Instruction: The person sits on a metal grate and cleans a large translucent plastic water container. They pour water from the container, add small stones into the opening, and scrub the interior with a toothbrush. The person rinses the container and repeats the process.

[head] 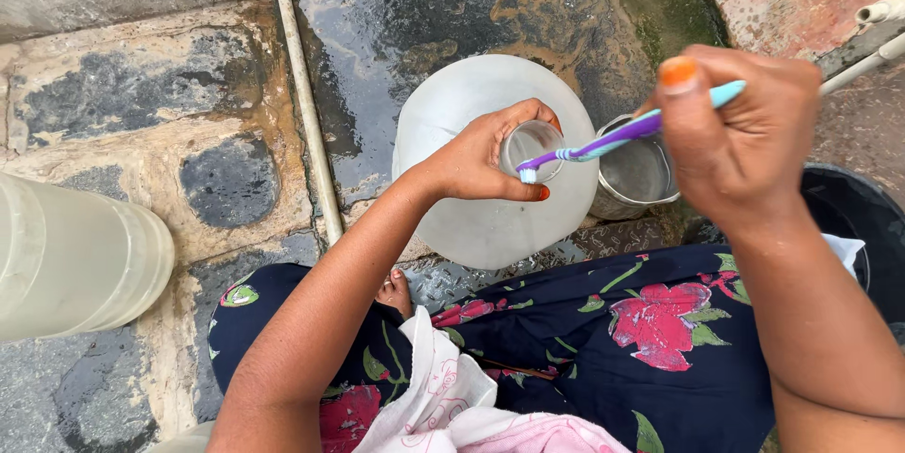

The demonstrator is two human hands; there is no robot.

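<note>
My left hand (pixel 483 159) grips the neck of a large translucent white water jug (pixel 490 217) that stands on wet stone. My right hand (pixel 740 128) holds a purple and light blue toothbrush (pixel 617 137) by its handle. The brush head rests at the rim of the jug's mouth, just beside my left thumb. Both hands have orange-painted nails.
A steel cup (pixel 633 175) stands right of the jug. A black tub (pixel 863 217) lies at the far right. Another translucent container (pixel 71 264) lies at the left edge. A thin pipe (pixel 304 95) runs across the wet stone floor (pixel 189 114). Dark floral cloth (pixel 603 340) covers my lap.
</note>
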